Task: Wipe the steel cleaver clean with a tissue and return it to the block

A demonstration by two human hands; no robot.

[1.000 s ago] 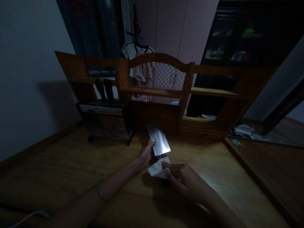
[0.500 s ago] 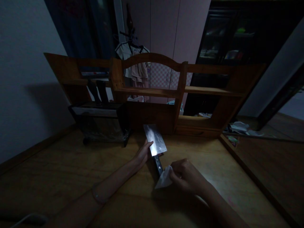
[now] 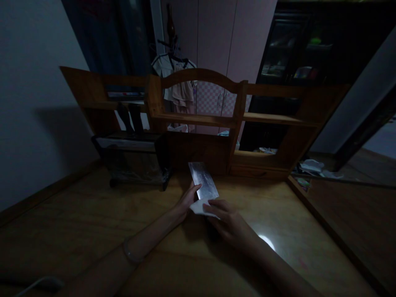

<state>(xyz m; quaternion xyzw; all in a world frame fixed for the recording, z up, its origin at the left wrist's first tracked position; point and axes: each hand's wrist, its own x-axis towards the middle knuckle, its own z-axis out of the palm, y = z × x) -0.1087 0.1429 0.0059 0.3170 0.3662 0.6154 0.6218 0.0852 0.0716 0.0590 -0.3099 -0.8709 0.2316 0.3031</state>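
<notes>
A steel cleaver [image 3: 202, 183] lies on the wooden table [image 3: 93, 222] with its broad blade pointing away from me. My left hand [image 3: 188, 199] rests against the blade's left edge with fingers stretched out, steadying it. My right hand [image 3: 227, 220] presses a white tissue [image 3: 198, 207] onto the near end of the blade, fingers closed over the tissue. The cleaver's dark handle is hidden under the tissue and my right hand.
A wooden shelf unit [image 3: 201, 119] stands along the back of the table. A dark knife rack [image 3: 133, 154] with two knife handles sits at its left. Crumpled white paper [image 3: 312, 167] lies at the right. A white cable [image 3: 34, 284] runs at bottom left.
My right hand slid the tissue down along the handle towards me, then back up onto the near end of the blade. The left hand stayed on the blade's edge.
</notes>
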